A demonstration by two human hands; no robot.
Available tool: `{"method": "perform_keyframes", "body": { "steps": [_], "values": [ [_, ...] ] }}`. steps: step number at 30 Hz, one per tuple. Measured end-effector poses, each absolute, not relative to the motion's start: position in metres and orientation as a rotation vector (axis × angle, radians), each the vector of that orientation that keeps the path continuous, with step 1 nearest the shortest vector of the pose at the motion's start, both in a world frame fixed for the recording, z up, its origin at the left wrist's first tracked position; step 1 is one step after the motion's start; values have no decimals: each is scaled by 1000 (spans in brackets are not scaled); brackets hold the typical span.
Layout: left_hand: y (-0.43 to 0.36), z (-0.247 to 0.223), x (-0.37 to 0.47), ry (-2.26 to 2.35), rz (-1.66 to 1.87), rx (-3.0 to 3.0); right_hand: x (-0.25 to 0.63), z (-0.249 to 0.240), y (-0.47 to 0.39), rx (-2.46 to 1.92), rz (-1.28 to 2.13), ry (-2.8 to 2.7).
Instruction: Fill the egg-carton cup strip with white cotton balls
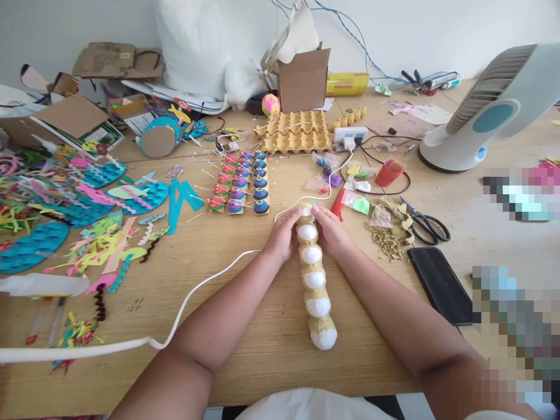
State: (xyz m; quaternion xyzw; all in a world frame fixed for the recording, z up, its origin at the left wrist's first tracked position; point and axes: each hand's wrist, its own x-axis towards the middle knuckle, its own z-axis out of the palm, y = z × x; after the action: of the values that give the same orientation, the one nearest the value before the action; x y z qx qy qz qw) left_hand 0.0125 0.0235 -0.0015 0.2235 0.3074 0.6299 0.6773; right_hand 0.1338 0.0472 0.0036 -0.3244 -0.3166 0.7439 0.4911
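From here I can make out small dark handwriting [135, 305] in two lines on the wooden tabletop [266, 350]; the lower seems to start with 12, the upper perhaps with 9. Red lettering [349, 86] marks the long yellow package [335, 84] by the wall, too small to read.

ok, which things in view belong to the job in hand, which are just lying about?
Likely the job's:
white-domed strip, its far end between left hand and right hand
painted domed strips, similar in shape

Likely just lying about:
fan
phone
yellow roll
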Motion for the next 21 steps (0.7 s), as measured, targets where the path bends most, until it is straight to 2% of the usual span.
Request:
{"method": "perform_keyframes", "body": {
  "steps": [21],
  "values": [
    [25,-3,10,703,1376,500,136,3,49,-816,1817,-747]
  ]
}}
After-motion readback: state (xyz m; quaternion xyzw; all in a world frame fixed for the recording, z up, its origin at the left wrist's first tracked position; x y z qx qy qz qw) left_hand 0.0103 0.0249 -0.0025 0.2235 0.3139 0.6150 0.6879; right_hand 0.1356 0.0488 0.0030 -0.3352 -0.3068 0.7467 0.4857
